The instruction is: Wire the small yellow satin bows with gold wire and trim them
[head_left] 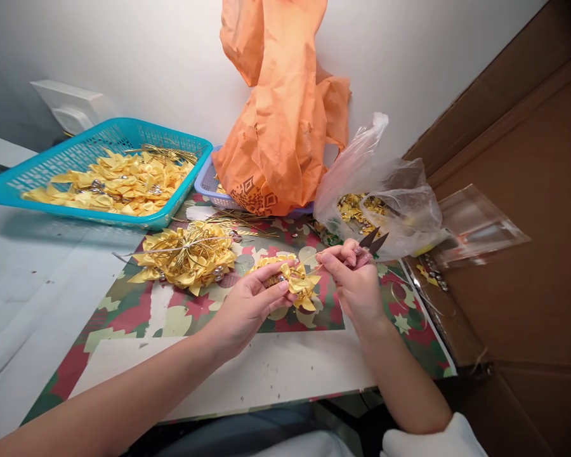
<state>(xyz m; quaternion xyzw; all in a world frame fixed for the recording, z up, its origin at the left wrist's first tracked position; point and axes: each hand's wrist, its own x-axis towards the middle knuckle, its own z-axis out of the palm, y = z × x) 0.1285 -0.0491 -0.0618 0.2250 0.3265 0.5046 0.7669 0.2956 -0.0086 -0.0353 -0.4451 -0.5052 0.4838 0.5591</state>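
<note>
Left fingers (282, 287) pinch yellow bows (303, 287), well inside the table's edges (323, 402).

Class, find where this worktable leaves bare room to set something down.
Two patches: the white tabletop below the turquoise basket; and, specks aside, the white sheet below the left hand and right hand. Crowded beyond them: bow cluster, gold wires, orange bag, clear bag.

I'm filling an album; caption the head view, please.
Left hand holding yellow ribbon bows, right hand gripping scissors, beside a teal basket.
</note>
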